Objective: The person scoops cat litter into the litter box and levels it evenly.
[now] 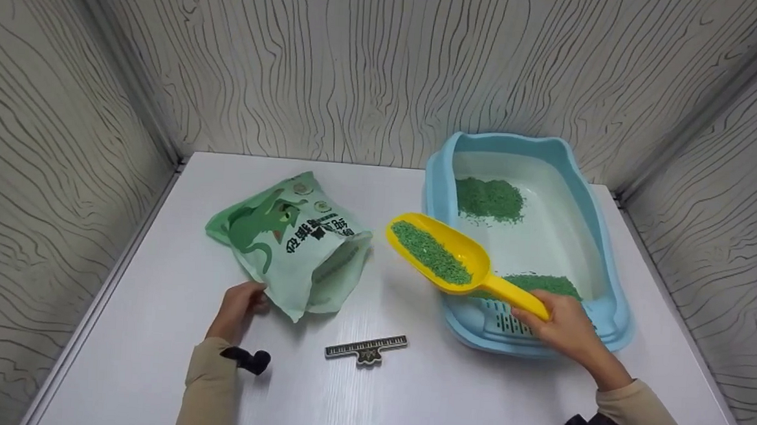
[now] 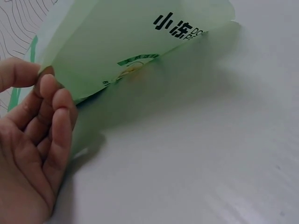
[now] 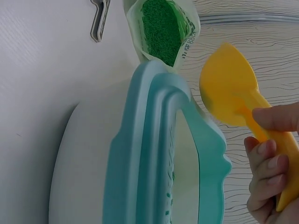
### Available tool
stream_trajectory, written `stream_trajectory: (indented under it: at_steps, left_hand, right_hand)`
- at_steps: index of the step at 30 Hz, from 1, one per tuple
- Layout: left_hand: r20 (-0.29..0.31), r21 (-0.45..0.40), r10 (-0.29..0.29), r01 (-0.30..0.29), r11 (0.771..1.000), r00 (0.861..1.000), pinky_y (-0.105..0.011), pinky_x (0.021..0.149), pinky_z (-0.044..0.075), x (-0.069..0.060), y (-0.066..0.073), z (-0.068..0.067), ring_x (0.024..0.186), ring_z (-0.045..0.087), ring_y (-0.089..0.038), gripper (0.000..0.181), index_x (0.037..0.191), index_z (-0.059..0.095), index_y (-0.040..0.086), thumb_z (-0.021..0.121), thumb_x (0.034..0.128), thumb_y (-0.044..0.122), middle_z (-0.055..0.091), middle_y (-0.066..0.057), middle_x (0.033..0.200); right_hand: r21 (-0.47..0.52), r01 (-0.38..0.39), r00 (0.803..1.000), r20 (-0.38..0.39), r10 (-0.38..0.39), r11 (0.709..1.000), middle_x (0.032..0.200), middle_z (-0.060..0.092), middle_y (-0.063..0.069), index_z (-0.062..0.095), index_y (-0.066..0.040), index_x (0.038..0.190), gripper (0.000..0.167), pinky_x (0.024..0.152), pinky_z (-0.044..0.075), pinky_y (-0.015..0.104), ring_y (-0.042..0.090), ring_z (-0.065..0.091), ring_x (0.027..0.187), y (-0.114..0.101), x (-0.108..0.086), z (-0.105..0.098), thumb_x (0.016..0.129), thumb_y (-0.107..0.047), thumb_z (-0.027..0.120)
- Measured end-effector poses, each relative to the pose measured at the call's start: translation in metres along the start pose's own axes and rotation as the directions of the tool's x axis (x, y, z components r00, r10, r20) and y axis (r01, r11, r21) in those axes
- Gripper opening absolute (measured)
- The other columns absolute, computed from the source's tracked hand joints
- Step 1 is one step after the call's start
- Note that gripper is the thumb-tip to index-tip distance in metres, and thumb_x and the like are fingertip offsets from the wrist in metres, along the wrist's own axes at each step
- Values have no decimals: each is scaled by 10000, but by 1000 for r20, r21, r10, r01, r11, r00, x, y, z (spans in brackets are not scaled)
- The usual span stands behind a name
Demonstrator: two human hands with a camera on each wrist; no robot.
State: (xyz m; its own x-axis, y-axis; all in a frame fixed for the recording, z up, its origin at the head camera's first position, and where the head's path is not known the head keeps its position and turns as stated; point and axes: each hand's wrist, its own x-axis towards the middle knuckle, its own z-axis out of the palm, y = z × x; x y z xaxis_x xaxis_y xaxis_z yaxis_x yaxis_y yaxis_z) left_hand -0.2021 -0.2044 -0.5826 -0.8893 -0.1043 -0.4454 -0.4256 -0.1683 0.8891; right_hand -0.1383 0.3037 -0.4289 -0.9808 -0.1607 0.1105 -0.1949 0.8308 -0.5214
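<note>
My right hand (image 1: pixel 565 327) grips the handle of a yellow scoop (image 1: pixel 480 250), its bowl holding green pellets (image 1: pixel 431 251). The scoop hangs over the left side of a blue litter box (image 1: pixel 441 183), where green litter lies in one heap at the back left and another at the front. At the left lies a pale green litter bag (image 1: pixel 286 233) with a cat printed on it, its mouth facing front right. Thumb and fingertips of my left hand (image 1: pixel 237 309) pinch the bag's edge. Green pellets fill the bag (image 3: pixel 161 32) in the right wrist view.
A dark ruler-like clip (image 1: pixel 366 349) with piano-key markings lies on the white table (image 1: pixel 316 403) in front of the bag. Wood-patterned panels (image 1: pixel 360 69) enclose the table at the back and both sides.
</note>
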Motion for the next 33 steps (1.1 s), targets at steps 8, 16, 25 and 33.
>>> stream_trajectory:
  at_steps: [8,16,25,33]
  left_hand:
    - [-14,86,20,-18,996,1000,-257,640,439,1,3,0,606,499,-125,226,717,580,78,534,929,141,542,24,627]
    - [-7,49,8,-8,999,1000,-266,638,438,0,1,0,610,488,-126,213,732,560,76,521,931,143,526,18,641]
    - [-14,67,17,-16,998,1000,-262,650,443,0,1,1,628,501,-126,209,730,568,99,523,928,149,535,23,655]
    - [-6,-35,8,-8,999,1000,-266,626,428,-1,1,3,604,463,-125,211,716,544,92,532,926,113,510,15,641]
  right_hand:
    - [-11,-50,999,-13,50,999,646,517,5,653,-14,953,224,542,340,207,30,393,564,4,-2,-12,847,-205,705]
    - [-30,-57,998,-24,56,998,644,519,8,644,-7,936,214,532,333,207,36,387,553,10,0,-19,848,-193,703]
    - [-61,-90,995,-46,87,994,645,528,48,644,41,997,275,489,337,218,47,388,512,20,6,-37,861,-193,690]
    - [-99,-152,986,-77,145,983,678,576,95,627,90,1050,359,519,339,239,116,426,567,33,13,-49,883,-224,668]
